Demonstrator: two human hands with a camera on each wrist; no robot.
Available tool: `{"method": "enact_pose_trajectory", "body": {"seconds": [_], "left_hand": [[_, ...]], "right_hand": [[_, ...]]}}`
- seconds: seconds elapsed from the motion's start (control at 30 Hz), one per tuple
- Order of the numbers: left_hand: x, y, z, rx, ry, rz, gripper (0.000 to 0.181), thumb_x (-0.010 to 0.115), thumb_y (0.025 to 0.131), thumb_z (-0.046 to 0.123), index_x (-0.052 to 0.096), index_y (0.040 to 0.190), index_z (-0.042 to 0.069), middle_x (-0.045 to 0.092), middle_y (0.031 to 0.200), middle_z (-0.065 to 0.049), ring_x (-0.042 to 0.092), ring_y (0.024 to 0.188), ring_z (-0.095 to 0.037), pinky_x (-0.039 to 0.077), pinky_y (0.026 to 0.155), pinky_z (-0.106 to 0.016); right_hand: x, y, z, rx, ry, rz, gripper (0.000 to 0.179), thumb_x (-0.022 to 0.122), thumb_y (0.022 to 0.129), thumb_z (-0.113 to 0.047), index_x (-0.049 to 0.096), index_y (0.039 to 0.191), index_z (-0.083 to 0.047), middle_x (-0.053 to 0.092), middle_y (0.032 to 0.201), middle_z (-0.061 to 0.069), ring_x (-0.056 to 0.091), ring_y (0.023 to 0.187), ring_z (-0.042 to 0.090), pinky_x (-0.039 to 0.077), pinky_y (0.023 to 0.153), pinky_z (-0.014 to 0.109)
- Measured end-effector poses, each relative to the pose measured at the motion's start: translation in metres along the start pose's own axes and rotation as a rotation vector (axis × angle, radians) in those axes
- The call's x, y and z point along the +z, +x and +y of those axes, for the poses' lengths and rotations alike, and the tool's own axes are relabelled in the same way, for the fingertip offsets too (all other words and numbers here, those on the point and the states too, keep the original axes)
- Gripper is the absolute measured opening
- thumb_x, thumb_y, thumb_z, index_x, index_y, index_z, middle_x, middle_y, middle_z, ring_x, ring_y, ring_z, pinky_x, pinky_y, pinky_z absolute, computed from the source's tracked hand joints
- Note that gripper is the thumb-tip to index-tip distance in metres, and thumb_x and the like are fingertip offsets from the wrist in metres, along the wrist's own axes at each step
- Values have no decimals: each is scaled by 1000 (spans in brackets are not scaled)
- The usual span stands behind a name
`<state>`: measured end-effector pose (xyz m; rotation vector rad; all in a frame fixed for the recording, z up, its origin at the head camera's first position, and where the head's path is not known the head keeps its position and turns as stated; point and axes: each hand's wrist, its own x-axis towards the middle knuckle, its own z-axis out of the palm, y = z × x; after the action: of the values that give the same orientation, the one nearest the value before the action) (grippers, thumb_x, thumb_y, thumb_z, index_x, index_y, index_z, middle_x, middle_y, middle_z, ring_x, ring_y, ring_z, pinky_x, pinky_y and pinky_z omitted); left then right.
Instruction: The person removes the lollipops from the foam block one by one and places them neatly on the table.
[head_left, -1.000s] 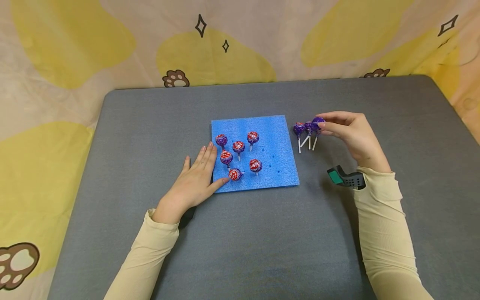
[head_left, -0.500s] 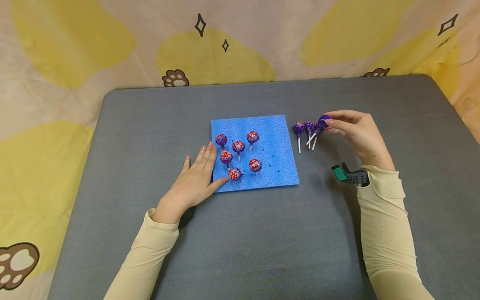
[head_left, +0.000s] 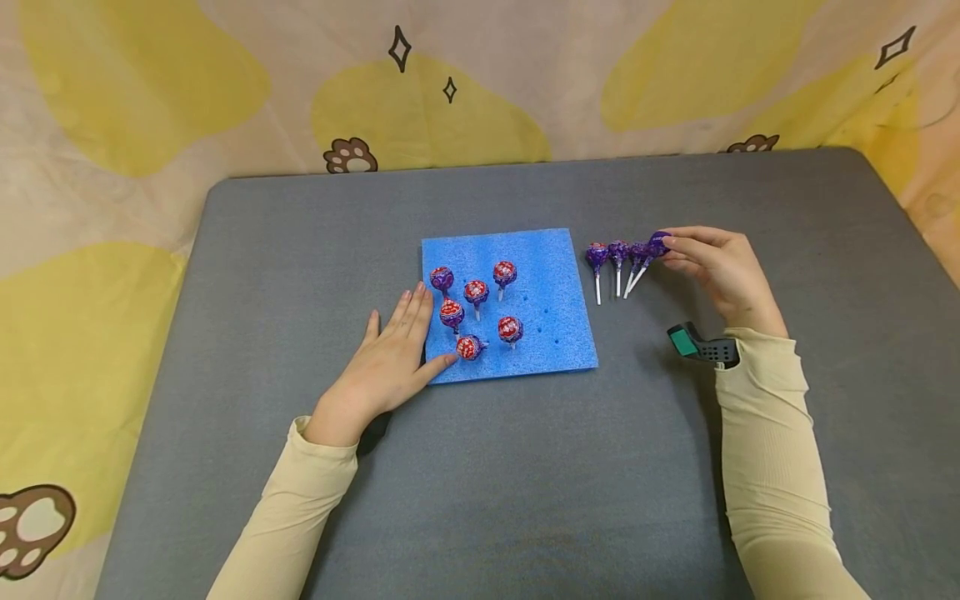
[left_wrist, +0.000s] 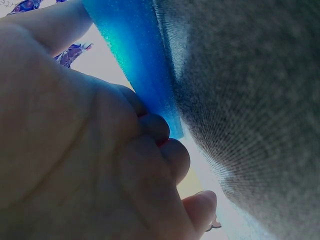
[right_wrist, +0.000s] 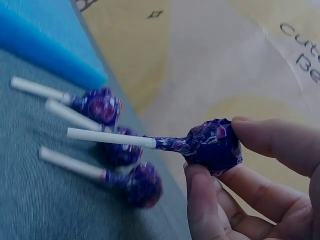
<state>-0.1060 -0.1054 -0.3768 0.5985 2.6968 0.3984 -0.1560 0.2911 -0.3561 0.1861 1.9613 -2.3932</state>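
My right hand [head_left: 723, 275] pinches a purple-wrapped lollipop [head_left: 657, 243] by its candy head between thumb and fingertips. Its white stick points left in the right wrist view, where the lollipop [right_wrist: 212, 145] shows up close. Three more lollipops [head_left: 597, 256] lie side by side on the table, just left of that hand. My left hand [head_left: 382, 371] rests with straight fingers along the left edge of a blue foam board [head_left: 555, 267]. Several red and purple lollipops [head_left: 506, 273] stand in the board by their sticks; one near my left thumb leans over.
Small holes [head_left: 547, 312] dot the right half of the board. A grey table [head_left: 480, 500] carries everything, and a patterned yellow and cream cloth [head_left: 510, 75] hangs behind it. A dark band with a green patch [head_left: 697, 346] sits at the right wrist.
My right hand has drawn its lollipop a little to the right, and the three lying lollipops now show more separately. My left hand and the board have stayed put.
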Motion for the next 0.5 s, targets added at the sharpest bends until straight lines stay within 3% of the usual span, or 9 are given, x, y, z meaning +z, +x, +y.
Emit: {"method": "enact_pose_trajectory", "body": {"seconds": [0.23,0.5], "left_hand": [[0,0,0,-2,-4,-1,87,43,94,55,-1,150,5,-7,157,-10,-6,143,-25,-1,109,-59],[0,0,0,-3,-7,-1,87,43,94,54,-1,150,4,-6,157,-10,-6,143,-26,-1,109,-59]], "right_hand": [[-10,2,6,55,44,-14,12,62,88,4,73,85,-1,70,82,7,66,67,15,54,65,24],[-18,5,14,70,-15,17,12,64,88,-1,74,83,-5,70,82,4,66,69,13,53,66,22]]}}
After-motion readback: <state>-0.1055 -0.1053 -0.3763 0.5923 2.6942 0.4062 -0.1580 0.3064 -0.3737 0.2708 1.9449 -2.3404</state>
